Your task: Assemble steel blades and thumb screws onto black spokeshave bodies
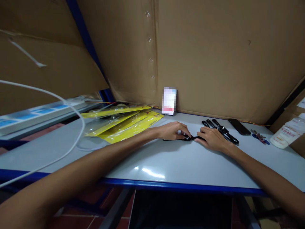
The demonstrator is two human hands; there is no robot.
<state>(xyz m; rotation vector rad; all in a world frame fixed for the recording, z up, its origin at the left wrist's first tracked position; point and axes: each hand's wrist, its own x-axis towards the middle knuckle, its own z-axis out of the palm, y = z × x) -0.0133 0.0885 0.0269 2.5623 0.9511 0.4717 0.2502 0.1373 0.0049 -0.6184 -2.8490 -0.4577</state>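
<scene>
A black two-handled tool, by its shape a spokeshave (pixel 188 138), lies low over the grey table in front of me. My left hand (pixel 173 130) is closed on it, fingers bent down at its middle part, where small details are hidden. My right hand (pixel 211 138) grips its right handle, thumb along the near side. Just behind the right hand, several more black spokeshaves (pixel 222 129) lie side by side, partly covered by that hand.
Yellow-backed clear blister packs (pixel 133 125) lie at the left. A lit phone (pixel 169 101) leans on the cardboard wall. To the right are a dark phone (pixel 239 126), keys (pixel 260 136) and a tilted bottle (pixel 288 132). A white cable (pixel 81 117) loops by a power strip (pixel 45 113).
</scene>
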